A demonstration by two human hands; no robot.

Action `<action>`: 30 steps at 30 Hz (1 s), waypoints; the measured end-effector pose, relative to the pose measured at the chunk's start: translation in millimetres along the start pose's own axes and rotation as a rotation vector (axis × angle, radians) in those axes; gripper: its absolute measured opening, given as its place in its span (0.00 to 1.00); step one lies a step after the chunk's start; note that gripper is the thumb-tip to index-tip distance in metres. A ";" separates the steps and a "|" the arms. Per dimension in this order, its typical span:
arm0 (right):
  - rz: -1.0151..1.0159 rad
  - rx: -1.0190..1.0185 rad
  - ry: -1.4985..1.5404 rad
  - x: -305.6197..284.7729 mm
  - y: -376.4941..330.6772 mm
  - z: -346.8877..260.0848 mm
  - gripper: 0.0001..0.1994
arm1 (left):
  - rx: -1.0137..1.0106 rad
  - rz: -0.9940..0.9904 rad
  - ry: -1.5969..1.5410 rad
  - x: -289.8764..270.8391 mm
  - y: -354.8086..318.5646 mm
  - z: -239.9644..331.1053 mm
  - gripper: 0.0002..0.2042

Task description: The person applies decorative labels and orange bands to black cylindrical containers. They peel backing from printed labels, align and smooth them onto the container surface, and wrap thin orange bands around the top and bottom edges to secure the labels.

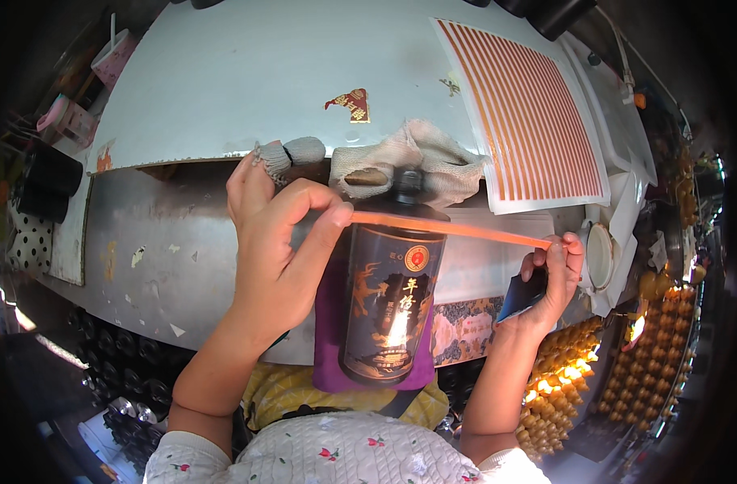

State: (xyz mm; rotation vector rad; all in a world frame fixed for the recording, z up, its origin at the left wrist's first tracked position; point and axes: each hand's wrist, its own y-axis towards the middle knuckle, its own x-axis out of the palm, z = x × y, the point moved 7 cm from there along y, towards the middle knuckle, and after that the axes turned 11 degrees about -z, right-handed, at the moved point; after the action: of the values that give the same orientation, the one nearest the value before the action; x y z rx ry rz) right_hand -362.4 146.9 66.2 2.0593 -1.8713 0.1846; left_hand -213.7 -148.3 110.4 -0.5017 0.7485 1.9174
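A thin orange strip [449,226] is stretched across the shoulder of a black bottle [391,306] with gold decoration. My left hand [283,234] pinches the strip's left end between thumb and forefinger; a grey knitted cover [304,151] is on one of its other fingers. The strip's right end is pinched by my right hand [555,274]. The bottle lies with its capped neck away from me, over a purple cloth [329,355]. Whether the strip touches the bottle cannot be told. Below my right palm shows a dark blue flat piece [520,297].
A white sheet with rows of orange strips [521,113] lies at the far right. Beyond the bottle's neck is a crumpled grey cloth [417,161]. A torn red-and-gold label [354,105] sits on the pale board. Gold bottles [647,355] stand at right, dark ones [122,347] at left.
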 end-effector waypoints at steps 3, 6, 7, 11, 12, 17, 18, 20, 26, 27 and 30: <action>-0.020 -0.034 0.005 1.5 0.6 -5.3 0.07 | 0.021 -0.019 -0.018 0.4 -0.1 -0.8 0.06; -0.030 -0.031 -0.010 2.4 0.3 -6.5 0.07 | 0.015 -0.035 -0.006 1.4 0.1 0.3 0.05; -0.030 -0.027 -0.014 2.3 0.0 -6.4 0.07 | 0.021 -0.018 0.011 2.4 -1.0 -0.3 0.05; -0.112 -0.035 0.012 3.7 -1.8 -6.3 0.07 | 0.035 -0.011 0.026 1.5 -0.6 -0.7 0.05; -0.118 -0.039 0.005 3.4 -1.6 -6.2 0.07 | 0.033 -0.004 0.032 1.7 -0.6 -0.8 0.05; -0.075 -0.030 -0.023 2.9 0.1 -4.3 0.07 | 0.021 0.041 0.063 4.5 -1.0 -0.1 0.04; -0.070 -0.029 -0.022 2.2 0.7 -3.4 0.07 | 0.020 0.038 0.068 5.0 -0.9 -0.7 0.04; -0.042 -0.021 -0.021 2.5 1.2 -2.8 0.08 | 0.015 0.034 0.079 6.0 -0.9 -2.6 0.04; -0.012 -0.006 -0.013 2.3 2.7 -2.0 0.10 | 0.015 0.221 0.243 -2.2 -15.3 -6.3 0.04; 0.000 -0.003 -0.015 2.5 2.5 -2.9 0.09 | 0.063 0.208 0.230 -1.9 -19.9 1.1 0.05; -0.032 -0.006 -0.046 4.2 2.7 -3.9 0.08 | 0.175 0.088 0.167 5.2 -46.3 44.0 0.11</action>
State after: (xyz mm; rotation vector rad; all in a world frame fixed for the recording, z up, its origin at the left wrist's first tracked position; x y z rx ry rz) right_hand -364.0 144.2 71.6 2.1046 -1.8625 0.1239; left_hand -175.4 -99.4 125.8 -0.5312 1.0520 1.8855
